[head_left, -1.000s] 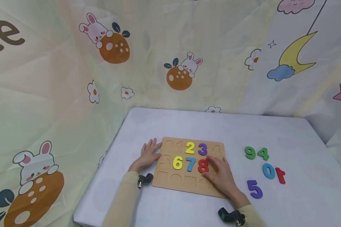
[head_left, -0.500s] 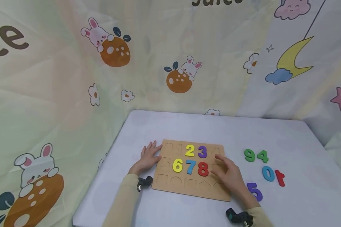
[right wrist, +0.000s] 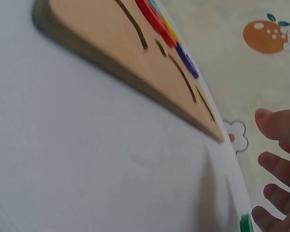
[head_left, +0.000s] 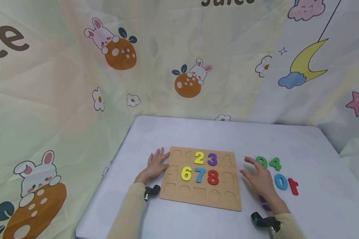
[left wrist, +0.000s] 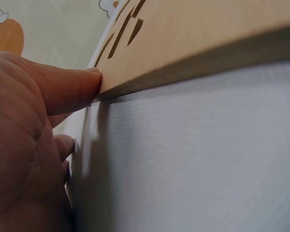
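Observation:
A wooden number puzzle board (head_left: pixel 197 199) lies flat on the table. Set in it are a yellow 2 (head_left: pixel 199 158), purple 3 (head_left: pixel 212 159), yellow 6 (head_left: pixel 186 173), blue 7 (head_left: pixel 200 175) and red 8 (head_left: pixel 213 177). My left hand (head_left: pixel 154 167) rests at the board's left edge; in the left wrist view its thumb (left wrist: pixel 75 87) touches that edge. Right of the board, my right hand (head_left: pixel 261 181) hovers with fingers spread, holding nothing. It partly covers a green 9 (head_left: pixel 261 161) and a purple 5 (head_left: pixel 266 207).
Loose at the right lie a green 4 (head_left: pixel 276 164), a blue 0 (head_left: pixel 281 182) and a red 1 (head_left: pixel 293 186). Several outlined recesses show bare wood on the board. A printed cloth backdrop (head_left: pixel 155 39) rises behind the white table (head_left: pixel 179 132).
My right hand has let go of the red 8 and moved right, off the board toward the loose numbers. The left hand has stayed at the board's edge.

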The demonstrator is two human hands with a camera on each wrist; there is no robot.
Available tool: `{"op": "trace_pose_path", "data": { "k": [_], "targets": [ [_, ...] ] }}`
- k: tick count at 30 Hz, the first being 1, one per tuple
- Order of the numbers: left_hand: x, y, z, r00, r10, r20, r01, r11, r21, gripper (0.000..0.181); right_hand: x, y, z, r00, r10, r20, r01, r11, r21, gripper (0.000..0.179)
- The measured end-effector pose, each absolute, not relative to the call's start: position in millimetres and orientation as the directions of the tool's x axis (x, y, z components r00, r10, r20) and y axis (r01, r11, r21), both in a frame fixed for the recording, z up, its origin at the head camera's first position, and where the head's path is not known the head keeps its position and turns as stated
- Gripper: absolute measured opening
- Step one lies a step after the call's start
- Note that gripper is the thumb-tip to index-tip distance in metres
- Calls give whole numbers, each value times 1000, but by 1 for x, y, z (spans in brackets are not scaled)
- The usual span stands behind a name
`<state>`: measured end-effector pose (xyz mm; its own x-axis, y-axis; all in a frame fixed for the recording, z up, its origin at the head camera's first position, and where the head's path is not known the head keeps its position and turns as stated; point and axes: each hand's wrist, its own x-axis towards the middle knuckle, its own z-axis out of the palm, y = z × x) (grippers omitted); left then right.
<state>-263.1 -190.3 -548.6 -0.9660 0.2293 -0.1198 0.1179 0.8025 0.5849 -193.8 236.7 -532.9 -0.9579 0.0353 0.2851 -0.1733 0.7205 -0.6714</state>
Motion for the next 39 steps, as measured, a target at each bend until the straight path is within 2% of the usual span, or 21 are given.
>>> {"op": "trace_pose_path", "data": {
  "k": [8, 14, 23, 39],
  "targets": [
    [-264, -190, -551, -968, 227, -108, 122, 800, 588, 57, -202, 269, -539, -957, 147, 250, -49, 767, -639, 53],
    [-263, -190, -552, -967, 220, -125, 105, 799, 592, 57, -201, 287, -540, -964, 210, 161, 55, 755, -653, 55],
    [-262, -187, -551, -974, 201, -102, 107, 810, 576, 56, -207, 303, -543, -974, 140, 178, -2, 782, -623, 59],
    [-261, -189, -552, -973, 212, -86, 123, 803, 583, 56, -218, 307, -545, -990, 79, 119, -3, 821, -571, 69]
  ]
}}
